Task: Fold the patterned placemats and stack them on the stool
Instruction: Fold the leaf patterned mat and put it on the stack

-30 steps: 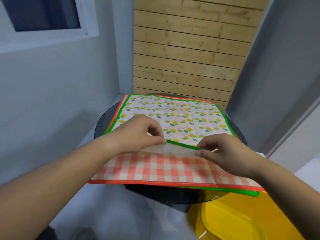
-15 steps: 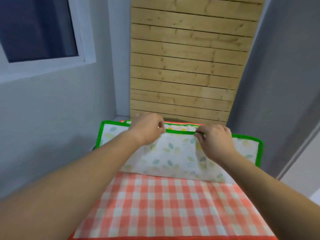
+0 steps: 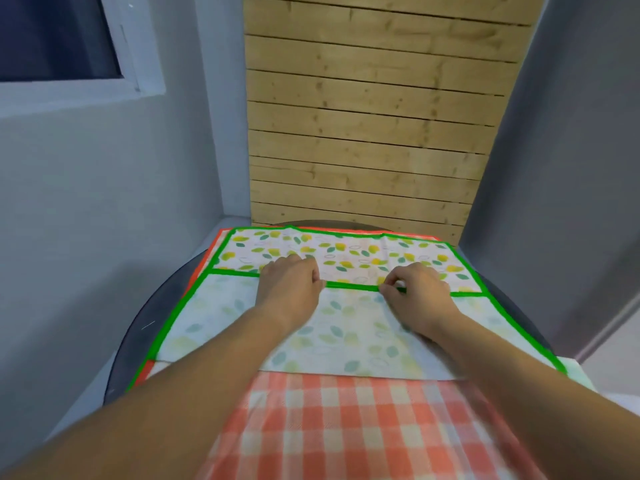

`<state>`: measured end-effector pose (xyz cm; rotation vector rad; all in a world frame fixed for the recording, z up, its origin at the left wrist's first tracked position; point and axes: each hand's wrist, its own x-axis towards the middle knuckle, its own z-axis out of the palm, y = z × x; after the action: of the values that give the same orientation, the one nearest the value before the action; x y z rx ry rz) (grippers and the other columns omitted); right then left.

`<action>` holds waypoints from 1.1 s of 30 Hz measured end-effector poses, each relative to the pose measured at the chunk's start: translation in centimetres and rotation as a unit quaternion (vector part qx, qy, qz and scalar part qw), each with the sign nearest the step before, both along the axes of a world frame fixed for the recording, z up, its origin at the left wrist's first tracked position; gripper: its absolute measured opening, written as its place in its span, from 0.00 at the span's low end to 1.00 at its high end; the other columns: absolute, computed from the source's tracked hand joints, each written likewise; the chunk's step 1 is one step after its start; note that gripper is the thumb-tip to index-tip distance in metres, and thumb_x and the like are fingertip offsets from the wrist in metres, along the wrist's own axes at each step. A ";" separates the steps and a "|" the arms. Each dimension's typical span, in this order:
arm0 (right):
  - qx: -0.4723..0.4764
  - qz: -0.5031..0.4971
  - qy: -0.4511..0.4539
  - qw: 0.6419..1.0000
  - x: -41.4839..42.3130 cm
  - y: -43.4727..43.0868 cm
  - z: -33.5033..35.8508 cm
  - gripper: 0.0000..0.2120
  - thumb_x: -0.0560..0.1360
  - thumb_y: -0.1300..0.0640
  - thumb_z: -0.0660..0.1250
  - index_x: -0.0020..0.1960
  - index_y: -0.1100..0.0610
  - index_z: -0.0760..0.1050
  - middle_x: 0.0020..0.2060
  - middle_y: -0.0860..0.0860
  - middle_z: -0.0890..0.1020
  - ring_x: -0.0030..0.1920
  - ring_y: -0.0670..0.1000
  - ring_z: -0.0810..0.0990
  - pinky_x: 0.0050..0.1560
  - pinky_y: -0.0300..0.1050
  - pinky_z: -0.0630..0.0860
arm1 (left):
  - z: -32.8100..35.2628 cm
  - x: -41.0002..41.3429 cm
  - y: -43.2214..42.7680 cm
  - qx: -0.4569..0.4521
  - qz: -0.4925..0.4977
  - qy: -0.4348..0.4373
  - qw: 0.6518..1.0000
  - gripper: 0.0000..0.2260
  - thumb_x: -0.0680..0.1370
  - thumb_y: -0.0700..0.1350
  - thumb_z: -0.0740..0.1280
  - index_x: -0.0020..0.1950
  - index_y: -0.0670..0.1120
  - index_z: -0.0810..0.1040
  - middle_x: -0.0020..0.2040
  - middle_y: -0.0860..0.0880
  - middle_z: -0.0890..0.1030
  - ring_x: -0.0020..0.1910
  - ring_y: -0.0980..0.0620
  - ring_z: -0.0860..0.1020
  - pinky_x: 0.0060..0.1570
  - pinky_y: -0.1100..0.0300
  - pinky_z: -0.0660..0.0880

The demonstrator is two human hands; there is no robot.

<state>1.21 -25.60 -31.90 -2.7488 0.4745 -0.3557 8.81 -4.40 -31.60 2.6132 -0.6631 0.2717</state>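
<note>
While the left hand (image 3: 289,289) and the right hand (image 3: 420,297) each pinch the green hem (image 3: 351,286) of the leaf-print placemat (image 3: 346,337), thumb and fingertips closed on the cloth, that hem runs left to right, crosswise to the forearms. Turned over onto the placemat's own printed face, the flap shows its pale back and stops short of the far hem, and a strip of bright print lies uncovered beyond the knuckles.

As I judge it, the fold turns on this: the far hem lies straight ahead of both hands and parallel to the edge they hold, so the held edge would have to travel away from the body to meet it. The hands sit side by side near the hem's middle, neither clearly nearer.

Under the leaf-print placemat lies a red-and-white checked placemat (image 3: 329,427), reaching out from beneath the fold toward the body. That makes two placemats countable, with two hands on one hem. A round dark tabletop (image 3: 162,317) shows left of the leaf-print placemat; whether it is the stool I cannot tell.
</note>
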 end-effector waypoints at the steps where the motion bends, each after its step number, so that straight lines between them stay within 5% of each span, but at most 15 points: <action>1: 0.001 -0.001 -0.010 1.000 -0.1 0.0 -0.4 0.05 0.77 0.46 0.66 0.47 0.46 0.78 0.53 0.50 0.78 0.59 0.55 0.72 0.57 0.52 0.69 | -0.4 0.1 0.0 -0.003 -0.001 -0.007 1.000 0.06 0.81 0.53 0.64 0.45 0.54 0.74 0.48 0.52 0.77 0.51 0.49 0.73 0.54 0.53 0.69; 9: -0.042 0.009 -0.043 0.998 -1.0 0.8 -0.4 0.11 0.76 0.46 0.65 0.54 0.51 0.80 0.54 0.52 0.79 0.58 0.57 0.74 0.59 0.53 0.70 | -2.0 0.4 -0.1 -0.040 0.003 -0.013 0.999 0.05 0.80 0.53 0.65 0.47 0.54 0.75 0.50 0.52 0.75 0.54 0.48 0.72 0.56 0.55 0.67; 13: -0.065 0.118 -0.080 0.988 -4.6 5.5 0.0 0.21 0.75 0.41 0.58 0.54 0.54 0.79 0.53 0.53 0.80 0.59 0.57 0.75 0.63 0.53 0.70 | -2.1 0.3 -0.1 -0.041 0.007 -0.014 0.999 0.05 0.80 0.53 0.66 0.48 0.54 0.75 0.50 0.52 0.75 0.55 0.48 0.71 0.57 0.54 0.67; 17: -0.081 0.154 0.048 0.984 -7.7 8.7 -1.2 0.33 0.73 0.32 0.44 0.69 0.48 0.68 0.71 0.51 0.68 0.74 0.56 0.62 0.74 0.55 0.57 | -1.6 -0.1 -0.1 -0.027 0.009 -0.008 1.000 0.05 0.81 0.53 0.64 0.48 0.53 0.75 0.51 0.51 0.74 0.56 0.48 0.71 0.57 0.53 0.68; 20: -0.080 0.151 0.063 0.983 -8.2 8.9 -1.7 0.38 0.72 0.31 0.39 0.76 0.47 0.60 0.79 0.51 0.58 0.78 0.54 0.53 0.78 0.55 0.49 | -0.7 -0.5 0.1 -0.004 0.002 0.011 1.000 0.04 0.82 0.51 0.63 0.50 0.52 0.75 0.53 0.51 0.74 0.57 0.48 0.71 0.57 0.54 0.68; 22: -0.079 0.154 0.073 0.982 -8.3 8.9 -1.6 0.38 0.73 0.31 0.38 0.78 0.46 0.57 0.80 0.51 0.55 0.79 0.53 0.50 0.78 0.54 0.45 | 0.1 -1.2 0.1 0.041 -0.003 0.029 0.999 0.07 0.82 0.46 0.61 0.58 0.51 0.75 0.59 0.49 0.74 0.62 0.47 0.71 0.67 0.52 0.65; 26: -0.074 0.150 0.096 0.981 -8.5 9.0 -1.0 0.35 0.77 0.31 0.44 0.79 0.45 0.55 0.80 0.49 0.52 0.79 0.51 0.48 0.78 0.51 0.43 | 1.0 -5.2 0.9 0.047 -0.046 0.046 0.997 0.26 0.79 0.39 0.59 0.78 0.49 0.61 0.78 0.47 0.62 0.79 0.49 0.56 0.79 0.48 0.44; 30: -0.063 0.142 0.098 0.983 -8.5 9.3 -0.7 0.42 0.70 0.28 0.39 0.78 0.45 0.57 0.80 0.49 0.55 0.79 0.52 0.51 0.77 0.51 0.45 | 0.1 -10.1 3.2 0.076 -0.079 0.115 0.987 0.25 0.83 0.44 0.56 0.81 0.48 0.55 0.82 0.45 0.51 0.81 0.49 0.45 0.79 0.48 0.41; 33: -0.064 0.138 0.102 0.983 -8.6 9.3 -0.6 0.33 0.78 0.32 0.51 0.78 0.46 0.57 0.80 0.49 0.55 0.79 0.51 0.50 0.77 0.51 0.45 | -0.8 -11.2 4.7 0.138 -0.043 0.138 0.980 0.25 0.85 0.53 0.47 0.82 0.52 0.48 0.82 0.48 0.41 0.80 0.50 0.37 0.77 0.44 0.36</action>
<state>-7.38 -16.26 -32.46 -2.9382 0.1175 -0.0376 -2.36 0.34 -32.35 2.7977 -0.7575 -0.2234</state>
